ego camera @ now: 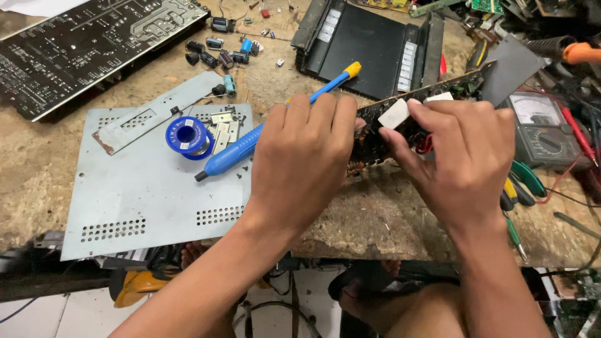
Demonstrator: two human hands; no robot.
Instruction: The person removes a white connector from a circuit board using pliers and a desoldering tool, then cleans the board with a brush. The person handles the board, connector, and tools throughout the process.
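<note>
Both of my hands hold a dark circuit board [375, 128] tilted on edge above the worn wooden bench. My left hand [300, 163] grips the board's left end, fingers curled over its top. My right hand [463, 156] holds the right part, thumb and fingers pinching a white block component [394, 114] on the board. A second white part [438, 97] shows just behind my right fingers. Red wires [424, 145] peek out under the board.
A blue desoldering pump [250, 141] and a blue solder spool [188, 136] lie on a grey perforated metal plate [144, 194]. Loose capacitors [219, 56], a large circuit board [75, 50], a black heat-sink chassis [369, 44], a multimeter [544, 128] and green-handled pliers [523, 181] surround my hands.
</note>
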